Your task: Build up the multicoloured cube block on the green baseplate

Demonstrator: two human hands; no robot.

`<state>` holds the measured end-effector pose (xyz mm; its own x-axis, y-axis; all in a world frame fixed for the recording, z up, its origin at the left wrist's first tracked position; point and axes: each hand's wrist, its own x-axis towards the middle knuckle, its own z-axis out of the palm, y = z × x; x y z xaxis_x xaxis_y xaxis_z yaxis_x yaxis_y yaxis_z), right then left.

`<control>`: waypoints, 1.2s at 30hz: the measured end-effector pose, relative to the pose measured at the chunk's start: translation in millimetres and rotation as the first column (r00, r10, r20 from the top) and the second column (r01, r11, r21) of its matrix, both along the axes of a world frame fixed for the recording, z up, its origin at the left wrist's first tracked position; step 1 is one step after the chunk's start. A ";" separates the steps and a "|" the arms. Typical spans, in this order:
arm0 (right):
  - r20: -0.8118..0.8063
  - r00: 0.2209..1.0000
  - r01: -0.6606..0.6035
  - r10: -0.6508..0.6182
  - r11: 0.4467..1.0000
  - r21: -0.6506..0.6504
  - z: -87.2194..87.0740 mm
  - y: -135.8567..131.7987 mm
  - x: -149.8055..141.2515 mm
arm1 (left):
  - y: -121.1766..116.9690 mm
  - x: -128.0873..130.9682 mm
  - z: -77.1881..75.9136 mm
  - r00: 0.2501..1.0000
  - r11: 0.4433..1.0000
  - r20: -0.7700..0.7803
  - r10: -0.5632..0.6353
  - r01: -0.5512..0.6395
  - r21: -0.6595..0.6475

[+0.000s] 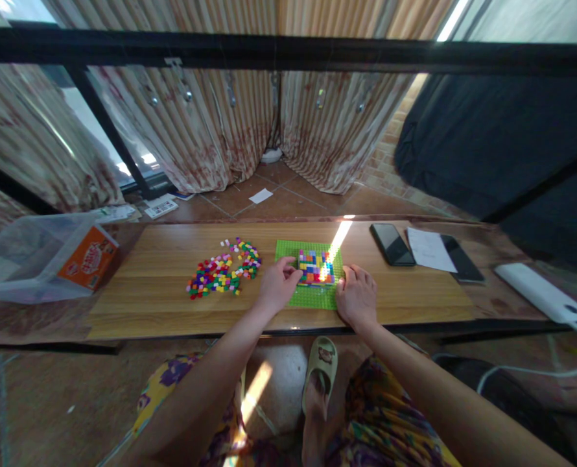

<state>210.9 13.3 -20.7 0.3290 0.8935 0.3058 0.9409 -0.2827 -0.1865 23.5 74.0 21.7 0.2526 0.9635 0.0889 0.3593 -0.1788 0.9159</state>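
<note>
A green studded baseplate [308, 299] lies on the table in front of me, carrying a low block of multicoloured toy bricks [312, 267]. At the block's left side is my left hand [279, 284], thumb and forefinger drawn together close to the bricks; whatever lies between the fingertips is too small to make out. My right hand [359, 295] is closed over the plate's right edge, its fingers curled. To the left, a spread of small loose bricks [215, 275] in many colours lies on the wood. A bright streak of sunlight crosses the built block.
A clear plastic bin [21, 253] with an orange label stands at the left end. On the right lie a phone [392, 244], a white paper [430, 249], a dark flat device [463, 259] and a white power strip [541, 292] with a cable. A black bar [288, 52] crosses above.
</note>
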 end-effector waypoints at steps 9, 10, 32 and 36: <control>-0.005 1.000 0.000 0.000 1.000 -0.002 -1.2 0.7 0.6 | 5.3 4.7 -12.4 0.989 0.994 0.139 0.041 -0.026 -0.105; -0.005 1.000 0.001 -0.001 1.000 0.000 -1.5 0.8 0.5 | 5.3 5.3 -12.4 0.990 0.994 0.131 0.050 -0.037 -0.101; 0.073 0.997 -0.022 0.023 1.000 -0.004 -4.8 0.9 1.9 | 28.3 -39.1 29.0 0.903 0.975 0.387 0.188 -0.125 -0.182; 0.105 0.994 -0.028 0.031 0.999 -0.029 -11.3 0.9 5.7 | 37.1 -62.9 49.9 0.839 0.956 0.472 0.272 -0.181 -0.229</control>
